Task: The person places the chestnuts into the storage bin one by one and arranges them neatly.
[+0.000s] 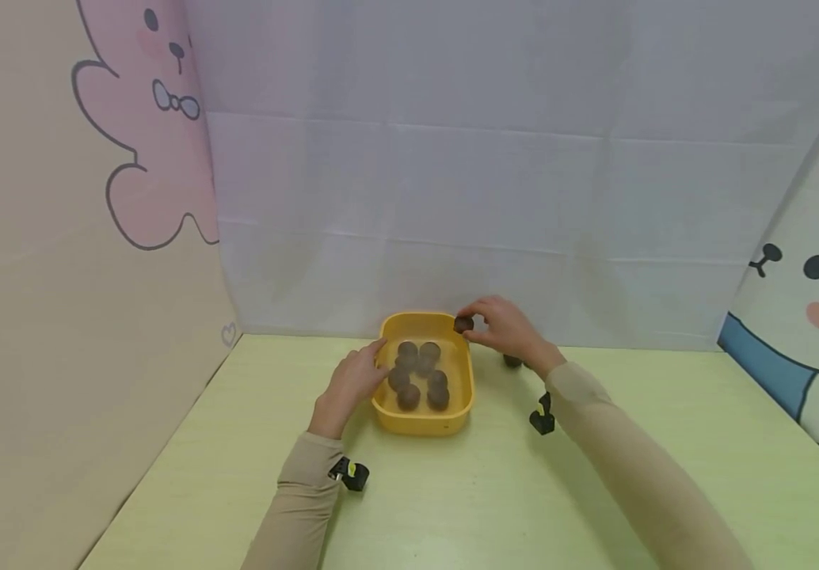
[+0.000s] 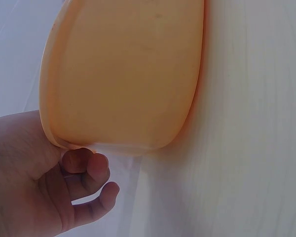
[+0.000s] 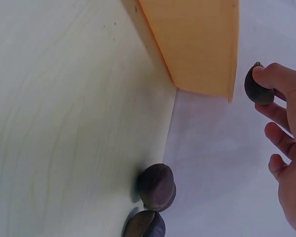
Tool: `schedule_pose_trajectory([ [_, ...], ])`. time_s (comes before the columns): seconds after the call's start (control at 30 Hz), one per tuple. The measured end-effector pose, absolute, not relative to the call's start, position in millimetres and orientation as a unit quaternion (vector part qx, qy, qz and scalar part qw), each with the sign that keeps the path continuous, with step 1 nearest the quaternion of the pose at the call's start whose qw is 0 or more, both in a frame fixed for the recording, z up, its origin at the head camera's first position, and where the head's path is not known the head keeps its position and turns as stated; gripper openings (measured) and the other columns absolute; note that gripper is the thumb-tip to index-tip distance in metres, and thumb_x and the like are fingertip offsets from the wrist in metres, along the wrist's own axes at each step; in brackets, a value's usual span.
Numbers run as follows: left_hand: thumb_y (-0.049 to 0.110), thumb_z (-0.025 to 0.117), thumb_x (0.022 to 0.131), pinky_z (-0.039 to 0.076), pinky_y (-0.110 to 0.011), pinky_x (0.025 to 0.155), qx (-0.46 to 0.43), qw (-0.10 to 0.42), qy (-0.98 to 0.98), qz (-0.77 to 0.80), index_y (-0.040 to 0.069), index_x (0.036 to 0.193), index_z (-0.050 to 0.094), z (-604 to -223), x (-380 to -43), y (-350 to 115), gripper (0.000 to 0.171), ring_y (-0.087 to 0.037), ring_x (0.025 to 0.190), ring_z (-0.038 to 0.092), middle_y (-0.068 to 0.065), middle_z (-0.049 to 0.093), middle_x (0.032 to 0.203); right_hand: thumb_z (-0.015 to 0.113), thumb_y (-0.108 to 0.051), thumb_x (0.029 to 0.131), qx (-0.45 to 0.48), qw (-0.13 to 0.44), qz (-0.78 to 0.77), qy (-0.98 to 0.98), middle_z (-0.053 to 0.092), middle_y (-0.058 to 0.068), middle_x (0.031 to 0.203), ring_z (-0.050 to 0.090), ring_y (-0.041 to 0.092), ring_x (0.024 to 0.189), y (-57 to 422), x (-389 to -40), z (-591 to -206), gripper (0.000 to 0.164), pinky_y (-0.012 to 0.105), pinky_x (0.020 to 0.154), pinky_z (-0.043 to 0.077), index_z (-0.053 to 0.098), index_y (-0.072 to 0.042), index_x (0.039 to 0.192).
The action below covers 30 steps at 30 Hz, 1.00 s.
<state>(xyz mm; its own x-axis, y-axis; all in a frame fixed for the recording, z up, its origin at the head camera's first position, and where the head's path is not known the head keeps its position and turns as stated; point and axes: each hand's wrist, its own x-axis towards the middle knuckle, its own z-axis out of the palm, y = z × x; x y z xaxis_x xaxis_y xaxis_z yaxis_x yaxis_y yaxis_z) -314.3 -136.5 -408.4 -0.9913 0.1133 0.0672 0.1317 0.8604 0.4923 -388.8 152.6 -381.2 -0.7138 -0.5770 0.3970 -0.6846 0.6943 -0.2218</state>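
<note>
My left hand (image 1: 354,378) grips the left rim of a yellow plastic basin (image 1: 420,426), fingers curled at the rim in the left wrist view. Between thumb and fingers my right hand (image 1: 505,326) pinches a dark brown, round, fruit-like thing (image 3: 258,91) with a small pointed tip. That hand is at the basin's back right corner, and in the right wrist view a gap separates the thing from the rim. Several similar dark round things (image 1: 408,397) lie inside the basin, grouped in its middle and front.
Right of the basin, partly behind my right wrist, more dark round things (image 3: 155,186) lie on the pale wooden table (image 1: 452,507), close to the back. One (image 3: 145,224) shows a seam. A white cloth wall (image 1: 409,198) rises behind the basin.
</note>
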Motion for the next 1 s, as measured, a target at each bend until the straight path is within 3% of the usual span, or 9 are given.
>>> schedule_pose_trajectory([
  [0.13, 0.021, 0.056, 0.094, 0.037, -0.029, 0.055, -0.065, 0.015, -0.966, -0.252, 0.012, 0.151, 0.044, -410.0, -314.7, -137.5, 0.059, -0.021, 0.067, 0.05, -0.013, 0.065, 0.104, 0.075, -0.024, 0.086, 0.358, 0.139, 0.159, -0.91, 0.071, 0.009, 0.109, 0.063, 0.03, 0.104, 142.5, -389.3, -382.1, 0.035, 0.048, 0.096, 0.046, 0.072, -0.007, 0.116],
  [0.5, 0.02, 0.057, 0.094, 0.037, -0.029, 0.057, -0.072, 0.027, -0.968, -0.24, 0.012, 0.149, 0.046, -409.8, -316.6, -137.3, 0.058, -0.022, 0.07, 0.051, -0.017, 0.068, 0.112, 0.074, -0.024, 0.086, 0.343, 0.071, 0.16, -0.923, 0.072, 0.008, 0.111, 0.06, 0.029, 0.105, 125.6, -394.4, -388.3, 0.032, 0.045, 0.097, 0.044, 0.073, -0.007, 0.114],
  [0.73, 0.021, 0.057, 0.093, 0.036, -0.028, 0.053, -0.07, 0.018, -0.965, -0.254, 0.012, 0.15, 0.045, -409.3, -316.9, -137.5, 0.059, -0.019, 0.062, 0.048, -0.01, 0.061, 0.089, 0.073, -0.023, 0.086, 0.319, 0.015, 0.142, -0.937, 0.072, 0.005, 0.111, 0.058, 0.023, 0.1, 119.1, -396.2, -390.6, 0.032, 0.042, 0.095, 0.041, 0.074, -0.009, 0.116],
  [1.0, 0.019, 0.055, 0.093, 0.036, -0.027, 0.051, -0.069, 0.018, -0.963, -0.26, 0.012, 0.15, 0.045, -411.2, -317.8, -138.3, 0.059, -0.018, 0.06, 0.047, -0.01, 0.06, 0.086, 0.071, -0.021, 0.084, 0.283, -0.035, 0.134, -0.949, 0.072, 0.005, 0.113, 0.053, 0.025, 0.103, 111.8, -396.1, -388.9, 0.035, 0.04, 0.094, 0.042, 0.072, -0.009, 0.118],
])
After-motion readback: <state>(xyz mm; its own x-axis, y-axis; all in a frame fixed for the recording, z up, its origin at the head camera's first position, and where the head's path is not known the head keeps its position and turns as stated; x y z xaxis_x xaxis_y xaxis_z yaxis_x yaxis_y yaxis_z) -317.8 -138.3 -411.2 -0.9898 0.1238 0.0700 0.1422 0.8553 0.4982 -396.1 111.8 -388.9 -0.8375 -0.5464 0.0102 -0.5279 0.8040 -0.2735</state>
